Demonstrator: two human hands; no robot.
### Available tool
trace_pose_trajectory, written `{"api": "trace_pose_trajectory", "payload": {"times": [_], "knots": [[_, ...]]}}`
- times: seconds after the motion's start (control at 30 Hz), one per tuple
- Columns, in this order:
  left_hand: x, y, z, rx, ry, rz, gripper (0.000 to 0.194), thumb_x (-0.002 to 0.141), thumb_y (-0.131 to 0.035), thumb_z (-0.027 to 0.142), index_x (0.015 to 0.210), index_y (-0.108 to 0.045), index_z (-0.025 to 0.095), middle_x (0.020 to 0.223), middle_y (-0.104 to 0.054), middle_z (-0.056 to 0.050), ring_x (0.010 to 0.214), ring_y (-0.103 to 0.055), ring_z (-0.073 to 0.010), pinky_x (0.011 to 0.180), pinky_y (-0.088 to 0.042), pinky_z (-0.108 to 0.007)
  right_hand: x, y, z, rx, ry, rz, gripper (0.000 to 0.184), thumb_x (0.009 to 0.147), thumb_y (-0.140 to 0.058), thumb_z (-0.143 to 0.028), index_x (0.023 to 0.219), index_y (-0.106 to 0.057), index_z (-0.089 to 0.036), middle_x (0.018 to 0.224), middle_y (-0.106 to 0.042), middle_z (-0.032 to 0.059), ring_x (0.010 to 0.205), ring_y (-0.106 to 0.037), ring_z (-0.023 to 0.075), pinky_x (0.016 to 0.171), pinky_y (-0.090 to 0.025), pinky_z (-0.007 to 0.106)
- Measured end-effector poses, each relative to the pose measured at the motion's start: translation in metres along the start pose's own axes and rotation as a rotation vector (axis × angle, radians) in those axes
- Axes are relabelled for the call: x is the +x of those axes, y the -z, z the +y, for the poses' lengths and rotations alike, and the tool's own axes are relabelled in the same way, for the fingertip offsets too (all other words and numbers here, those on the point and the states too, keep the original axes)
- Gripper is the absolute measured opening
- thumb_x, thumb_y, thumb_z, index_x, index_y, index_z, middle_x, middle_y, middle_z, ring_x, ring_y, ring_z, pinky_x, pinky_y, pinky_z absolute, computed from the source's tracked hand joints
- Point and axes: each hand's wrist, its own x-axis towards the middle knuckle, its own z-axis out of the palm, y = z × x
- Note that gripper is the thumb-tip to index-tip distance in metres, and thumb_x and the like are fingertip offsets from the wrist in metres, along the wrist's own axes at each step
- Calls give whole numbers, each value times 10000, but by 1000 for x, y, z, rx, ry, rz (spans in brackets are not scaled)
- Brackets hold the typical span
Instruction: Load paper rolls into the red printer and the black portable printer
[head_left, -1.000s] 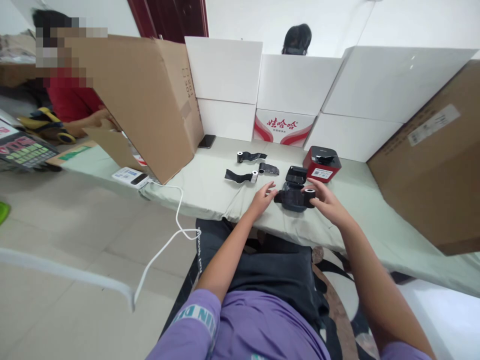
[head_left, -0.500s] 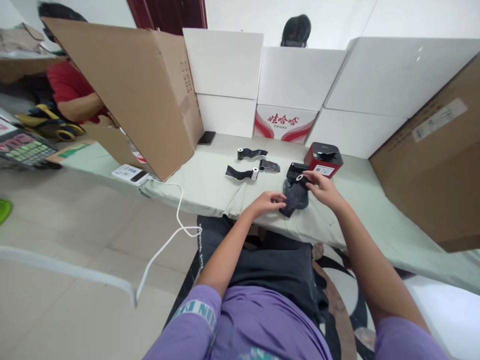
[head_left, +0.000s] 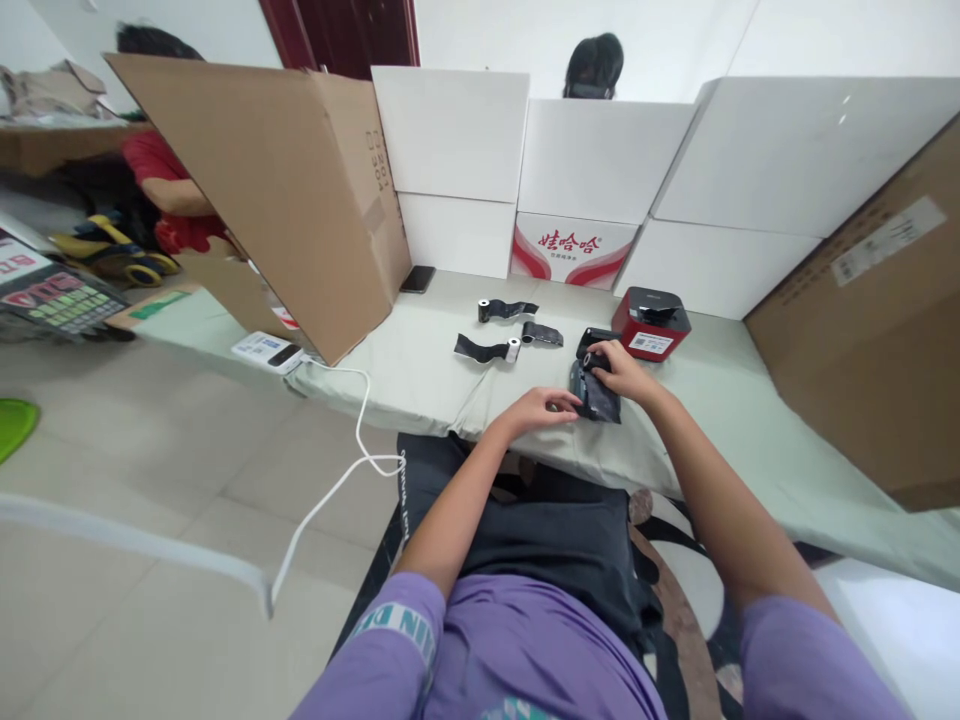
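Observation:
Between the thumb and fingers of my right hand (head_left: 624, 372) is a small black roll (head_left: 590, 361) with a white core. It sits over a black handheld device (head_left: 592, 337) with its lid raised, and a dark strip (head_left: 602, 402) hangs from the roll across the device's front. My left hand (head_left: 534, 411) is at the device's lower left edge, fingers stretched out and slightly apart; whether the fingertips touch the device is hard to see. Farther left lie three similar rolls with loose black ends: one at the back (head_left: 484, 311), another in the middle (head_left: 530, 332), a third in front (head_left: 513, 350).
A red and black box (head_left: 651, 325) stands just behind the device. White boxes (head_left: 454, 130) line the table's back, with cardboard panels (head_left: 300, 190) at left and right (head_left: 877, 330). A phone (head_left: 418, 279) and a white corded unit (head_left: 268, 352) lie left. Other people are beyond.
My right hand has moved slightly left and down with the roll, bringing it over the device. The hanging strip has swung to the right. My left hand has shifted slightly right.

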Motion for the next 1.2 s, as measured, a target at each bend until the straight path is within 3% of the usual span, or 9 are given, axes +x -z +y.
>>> {"api": "trace_pose_trajectory", "payload": {"times": [0.13,0.27,0.47,0.67,0.87,1.03,1.1,1.2], "knots": [[1,0,-2,27,9,11,390,842,-761,314,1186,-737,130,992,-803,-106,936,-736,-197,878,-518,-292,-3,-2,7,23,-53,51,286,745,-682,-250,1028,-658,-218,1002,-712,94,978,-657,292,945,-545,492],[1,-1,-1,39,14,24,365,847,-748,288,1175,-743,129,983,-804,-100,909,-733,-185,852,-511,-280,-2,0,8,-47,-40,110,192,757,-694,-328,917,-680,-221,977,-728,106,925,-641,297,901,-526,496],[1,-1,-2,48,1,39,360,845,-742,297,1164,-748,128,983,-800,-102,907,-726,-184,840,-506,-276,-5,3,6,-92,-11,62,171,771,-689,-322,904,-716,-218,950,-734,103,884,-622,283,845,-516,451],[2,-1,-6,78,-14,37,375,848,-738,313,1178,-750,135,997,-799,-97,912,-719,-178,845,-504,-274,-7,-3,8,-132,11,62,168,774,-697,-270,915,-772,-221,976,-720,99,908,-608,279,883,-512,463],[1,-1,-5,85,-18,44,361,852,-735,326,1160,-753,139,988,-798,-91,897,-715,-174,827,-498,-271,0,2,-5,-213,-20,55,131,806,-677,-243,769,-801,-228,961,-679,106,899,-600,273,933,-506,478],[1,-1,-4,89,-34,44,344,854,-728,317,1148,-756,142,979,-795,-84,896,-711,-171,831,-498,-270,1,9,-14,-205,-36,348,359,908,-573,-350,1206,-733,-229,1231,-677,148,1187,-557,365,1064,-450,571],[1,-1,-4,95,-32,46,348,854,-726,318,1153,-754,142,978,-794,-82,892,-710,-171,837,-501,-272,0,11,-13,-175,-53,339,435,922,-537,-372,1301,-676,-210,1327,-657,161,1257,-546,376,1100,-423,594],[1,-1,-3,92,-26,48,347,853,-725,320,1151,-755,145,979,-793,-79,900,-710,-171,847,-507,-273,-9,16,-13,-125,-41,314,447,955,-459,-403,1269,-690,-184,1310,-677,172,1252,-587,357,1104,-436,560]]}}
